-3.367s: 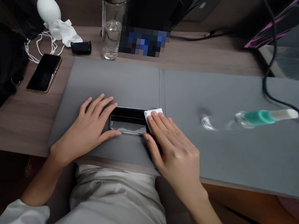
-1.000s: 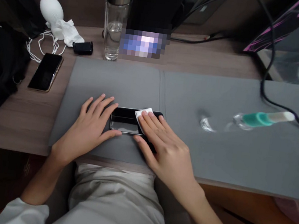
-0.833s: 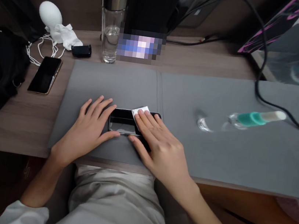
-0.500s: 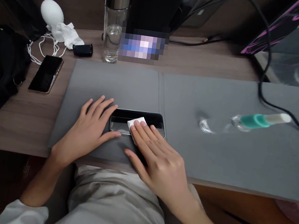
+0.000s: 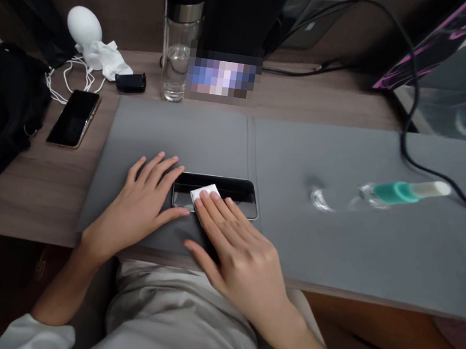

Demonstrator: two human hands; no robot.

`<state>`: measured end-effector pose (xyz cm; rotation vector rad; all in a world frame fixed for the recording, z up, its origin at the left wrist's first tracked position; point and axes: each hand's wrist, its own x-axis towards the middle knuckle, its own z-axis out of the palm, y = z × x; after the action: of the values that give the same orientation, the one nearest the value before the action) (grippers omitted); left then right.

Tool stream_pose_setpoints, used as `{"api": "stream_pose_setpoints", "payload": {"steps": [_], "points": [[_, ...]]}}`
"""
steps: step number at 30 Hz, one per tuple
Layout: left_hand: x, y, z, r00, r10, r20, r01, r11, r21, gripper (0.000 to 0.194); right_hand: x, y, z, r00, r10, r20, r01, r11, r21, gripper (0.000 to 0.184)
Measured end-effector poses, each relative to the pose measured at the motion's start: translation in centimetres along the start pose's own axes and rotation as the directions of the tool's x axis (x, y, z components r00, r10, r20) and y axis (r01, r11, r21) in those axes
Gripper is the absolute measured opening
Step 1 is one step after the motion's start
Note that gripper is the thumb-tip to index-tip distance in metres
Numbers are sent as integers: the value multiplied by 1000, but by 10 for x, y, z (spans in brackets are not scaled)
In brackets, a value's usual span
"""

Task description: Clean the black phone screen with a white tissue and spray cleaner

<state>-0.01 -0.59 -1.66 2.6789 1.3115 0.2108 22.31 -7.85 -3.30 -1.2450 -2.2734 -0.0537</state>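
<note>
Gray mat (image 5: pixel 335 247) around phone's edges (image 5: pixel 239 189).

My R fingers (image 5: pixel 210 205) hide part of the white tissue (image 5: pixel 203 191); black bag (image 5: pixel 1 113) cut off at L edge.

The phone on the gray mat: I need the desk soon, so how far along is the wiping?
Done: the phone lies flat, a white tissue on its screen. In hand: the right hand presses the tissue; the left hand is at the phone's left end. Left: probably some wiping, as the tissue is not yet off; how clean the screen is, I cannot tell.
</note>
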Motion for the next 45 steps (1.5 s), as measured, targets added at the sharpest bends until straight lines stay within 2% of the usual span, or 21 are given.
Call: {"api": "stream_pose_setpoints", "payload": {"steps": [4,14,19,26,30,35,45], "points": [[0,0,0,1000,0,4,0,1000,15,77,1,-4,-2,1000,-21,11,21,1000,18,58],[0,-3,1,1000,8,-3,-8,1000,-14,73,30,2,15,996,8,94,-11,999,39,58],[0,-3,1,1000,9,8,-9,1000,-12,75,32,0,16,990,15,142,-23,998,54,66],[-2,-7,1,999,33,0,-33,999,-15,73,14,-14,15,996,-42,81,34,995,97,91],[-3,-9,3,999,43,-1,-43,998,-42,80,12,-15,11,993,-59,99,46,991,129,87],[-4,-10,4,1000,23,3,-23,998,-57,86,28,-11,14,991,-50,125,35,992,123,77],[-4,-10,4,998,50,-27,-51,998,-32,88,46,-8,23,989,-5,147,-14,991,132,72]]}}
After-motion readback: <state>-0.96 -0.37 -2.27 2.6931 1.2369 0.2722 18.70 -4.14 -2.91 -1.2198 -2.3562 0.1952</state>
